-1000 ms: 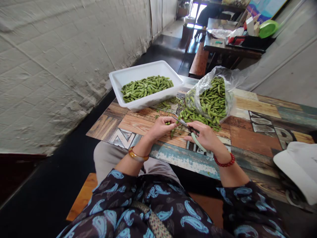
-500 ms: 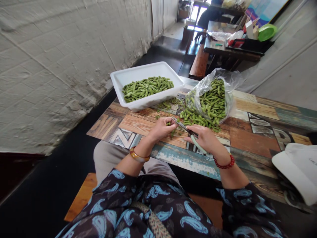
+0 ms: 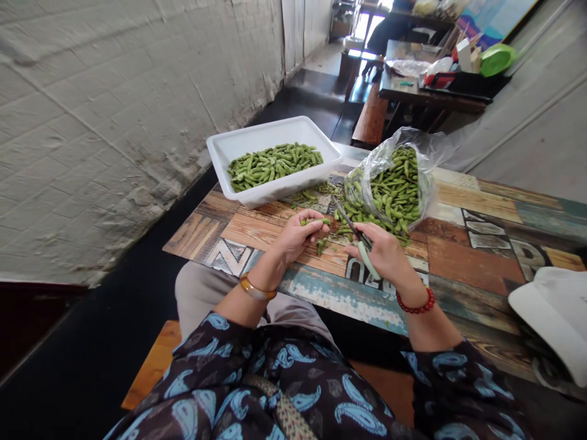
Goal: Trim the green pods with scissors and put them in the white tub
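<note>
"Where's the pod [image 3: 325,221]?"

"Pinched between the thumb and fingers of the left hand [image 3: 302,232], at the table's near side."

"And the right hand [image 3: 381,249]?"

"Closed round the scissors [image 3: 368,263], green handle in the palm, tips toward eleven o'clock, apart from the pod."

"What's around them?"

"From between the hands, loose pods [image 3: 360,215] lie at one o'clock, running into a clear bag [image 3: 424,183] of more. The white tub [image 3: 275,194], part filled with pods, sits at eleven. Scraps [image 3: 318,192] lie between tub and bag."

"So what stands in the way?"

"Straight ahead, scraps and loose pods; the tub and bag flank them."

"Any writing?"

"The table [image 3: 472,256] has printed letters: a Z [image 3: 232,255] at nine, an R [image 3: 524,256] at three. Others by the right hand are partly covered. The white cap [image 3: 553,302] at four has no mark I can read."

"Farther out?"

"A bench [image 3: 370,119] near twelve, then a cluttered dark table [image 3: 408,91] and a green dish [image 3: 498,60] toward one."
</note>
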Tool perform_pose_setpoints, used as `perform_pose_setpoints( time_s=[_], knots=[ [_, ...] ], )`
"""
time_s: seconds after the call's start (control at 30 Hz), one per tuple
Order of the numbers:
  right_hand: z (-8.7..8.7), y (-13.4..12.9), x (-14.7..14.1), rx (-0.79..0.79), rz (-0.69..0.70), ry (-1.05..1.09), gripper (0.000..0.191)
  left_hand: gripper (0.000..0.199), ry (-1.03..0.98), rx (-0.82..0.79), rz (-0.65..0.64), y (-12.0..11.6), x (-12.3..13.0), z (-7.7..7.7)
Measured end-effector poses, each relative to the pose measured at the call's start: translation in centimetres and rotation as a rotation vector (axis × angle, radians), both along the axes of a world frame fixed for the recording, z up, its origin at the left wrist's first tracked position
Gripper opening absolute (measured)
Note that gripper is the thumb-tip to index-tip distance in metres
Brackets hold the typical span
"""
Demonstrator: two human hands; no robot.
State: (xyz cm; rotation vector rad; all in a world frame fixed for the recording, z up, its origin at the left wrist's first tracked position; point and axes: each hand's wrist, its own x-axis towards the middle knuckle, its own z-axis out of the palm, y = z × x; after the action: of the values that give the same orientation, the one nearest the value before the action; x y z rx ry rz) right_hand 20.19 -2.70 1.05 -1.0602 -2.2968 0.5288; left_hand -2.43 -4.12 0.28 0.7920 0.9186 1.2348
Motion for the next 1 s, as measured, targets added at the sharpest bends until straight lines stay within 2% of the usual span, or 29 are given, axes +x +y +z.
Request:
perform_pose_setpoints(
  time_s=[0.1, 0.23, 0.6, 0.7, 0.83, 1.0],
  knots=[
    [0.3, -0.4, -0.4, 0.003, 0.078, -0.026, 0.042, 0.040, -0.090, 0.004, -0.013, 0.0, 0.1, -0.2],
    [0.2, -0.6, -0.7, -0.002, 0.075, -0.039, 0.040, 0.036, -0.140, 0.018, -0.043, -0.1, 0.6, -0.2],
    [0.3, -0.8, -0.9, 0.042, 0.090, -0.033, 0.038, 0.038, -0.052, 0.052, -0.188, -0.7, 1.4, 0.0],
    [0.0, -0.7, -0.8, 0.059, 0.046, -0.028, 0.038, 0.037, -0.024, 0.015, -0.140, -0.8, 1.4, 0.1],
    [-0.4, -0.3, -0.6, 0.094, -0.048, 0.009, 0.038, 0.040, -0.049, -0.053, 0.011, -0.6, 1.4, 0.2],
    [-0.1, -0.7, -0.9, 0.043, 0.026, -0.028, 0.035, 0.041, -0.088, -0.079, 0.065, -0.4, 1.3, 0.4]
  ],
)
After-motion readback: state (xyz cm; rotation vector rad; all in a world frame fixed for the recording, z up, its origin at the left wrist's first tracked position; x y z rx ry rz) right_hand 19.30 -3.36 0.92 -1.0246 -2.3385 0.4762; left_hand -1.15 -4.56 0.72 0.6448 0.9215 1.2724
